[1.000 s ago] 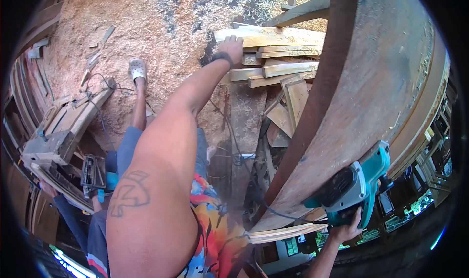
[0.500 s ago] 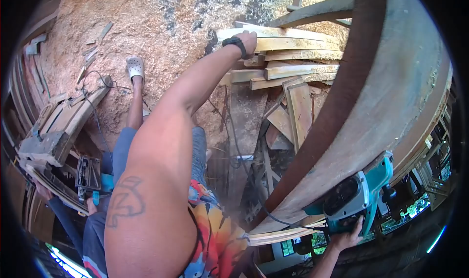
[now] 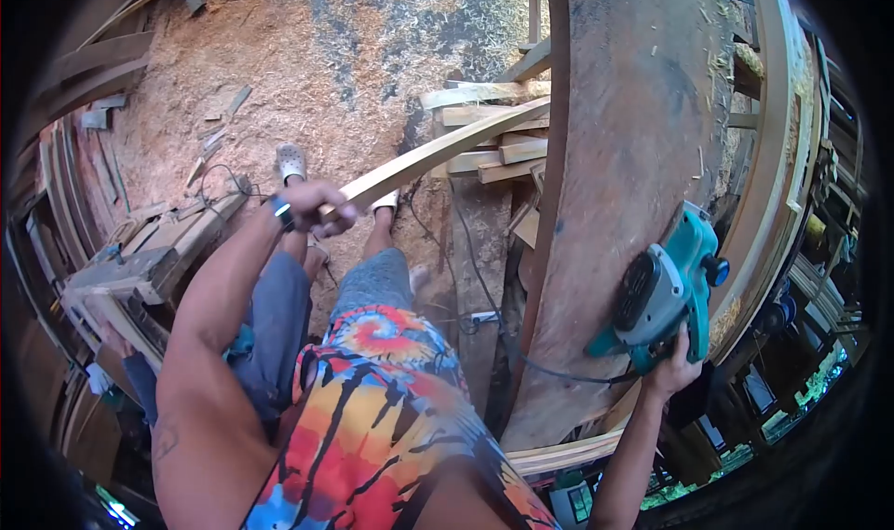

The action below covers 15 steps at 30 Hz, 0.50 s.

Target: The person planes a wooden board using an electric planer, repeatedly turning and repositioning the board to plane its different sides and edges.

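Observation:
My left hand [image 3: 315, 204], with a dark band on its wrist, is closed around the near end of a long, slightly curved wooden strip [image 3: 438, 153]. The strip slants up to the right, and its far end reaches the side of the wide workbench top [image 3: 605, 167]. On the right, my right hand [image 3: 674, 366] grips the rear handle of a teal electric hand planer [image 3: 667, 292]. The planer rests on the bench top, and its black cord [image 3: 568, 374] runs off to the left. Part of my right fingers is hidden behind the handle.
Stacked wooden strips [image 3: 475, 117] lie on the floor left of the bench. More curved strips [image 3: 778, 139] lie along its right side. Another person's leg [image 3: 279, 320] is beside me at left, near a wooden stand [image 3: 158, 251]. Shavings cover the floor [image 3: 251, 55].
My left hand has drawn a strip from the stack back toward my body. My right hand stays on the planer. The view has shifted, showing more of the bench.

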Each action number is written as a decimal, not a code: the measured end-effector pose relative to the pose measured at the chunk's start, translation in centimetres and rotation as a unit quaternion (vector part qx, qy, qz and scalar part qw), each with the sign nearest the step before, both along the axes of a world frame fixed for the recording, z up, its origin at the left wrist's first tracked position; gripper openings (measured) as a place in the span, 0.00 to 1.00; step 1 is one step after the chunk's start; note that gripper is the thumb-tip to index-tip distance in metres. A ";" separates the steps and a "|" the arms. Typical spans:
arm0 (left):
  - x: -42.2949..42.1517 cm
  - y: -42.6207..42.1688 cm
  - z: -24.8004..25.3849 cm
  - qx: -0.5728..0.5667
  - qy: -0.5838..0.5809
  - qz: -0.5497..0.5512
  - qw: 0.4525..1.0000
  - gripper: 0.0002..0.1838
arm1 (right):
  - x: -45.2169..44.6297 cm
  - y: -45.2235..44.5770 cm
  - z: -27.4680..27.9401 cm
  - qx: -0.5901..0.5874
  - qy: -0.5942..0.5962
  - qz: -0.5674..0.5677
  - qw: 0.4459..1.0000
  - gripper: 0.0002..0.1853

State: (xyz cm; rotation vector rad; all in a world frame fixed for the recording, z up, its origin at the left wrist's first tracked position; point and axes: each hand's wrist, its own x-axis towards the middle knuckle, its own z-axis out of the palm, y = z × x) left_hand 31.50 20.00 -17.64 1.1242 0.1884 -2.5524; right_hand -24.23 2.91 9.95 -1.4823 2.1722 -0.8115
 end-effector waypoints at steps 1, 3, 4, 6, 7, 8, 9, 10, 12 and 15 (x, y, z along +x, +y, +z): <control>1.4 2.3 1.3 0.021 0.005 0.013 1.000 0.23 | -0.8 0.0 -0.6 -0.017 0.005 0.004 1.000 0.09; 3.9 6.0 4.6 0.030 0.000 0.029 0.999 0.27 | 0.4 -0.1 -0.1 0.001 0.029 0.003 1.000 0.09; 5.1 7.2 6.8 0.017 -0.010 0.030 0.999 0.28 | 0.6 -0.1 0.1 0.009 0.024 0.008 1.000 0.10; 7.0 9.5 10.5 -0.023 -0.070 0.052 0.996 0.28 | 0.9 -0.3 0.4 0.022 0.013 0.018 1.000 0.10; 8.0 10.4 12.1 -0.036 -0.087 0.069 0.993 0.28 | 0.7 -0.3 0.0 -0.001 0.030 0.020 0.999 0.12; 9.1 11.2 13.9 -0.008 -0.135 0.069 0.988 0.27 | 0.3 -0.4 -0.2 -0.004 0.043 0.021 0.999 0.12; 10.1 11.8 15.6 -0.012 -0.165 0.068 0.984 0.25 | -0.2 -0.5 -0.4 -0.006 0.057 0.023 0.998 0.13; 11.0 13.0 16.8 -0.014 -0.194 0.068 0.979 0.24 | 0.1 -0.5 -0.3 -0.006 0.072 0.026 0.997 0.14; 13.0 14.4 20.0 -0.036 -0.229 0.037 0.972 0.31 | 1.7 -0.4 0.2 -0.028 0.076 0.024 0.996 0.15; 15.3 16.2 24.7 -0.053 -0.272 0.001 0.961 0.31 | 2.4 -0.3 0.7 -0.022 0.082 0.025 0.996 0.16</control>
